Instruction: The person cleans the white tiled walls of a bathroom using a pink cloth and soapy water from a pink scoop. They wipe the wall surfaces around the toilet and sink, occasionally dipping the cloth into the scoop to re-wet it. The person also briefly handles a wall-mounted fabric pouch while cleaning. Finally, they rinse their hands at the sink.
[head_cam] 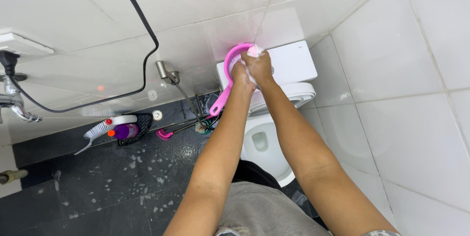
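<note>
Above the white toilet cistern (293,62), both soapy hands meet: left hand (241,73) clamped on pink scoop (229,72), right hand (258,64) closed on foam. Risk: lather loosens grip; scoop could drop into open bowl (264,143). Floor (122,182) wet, slippery.
</note>
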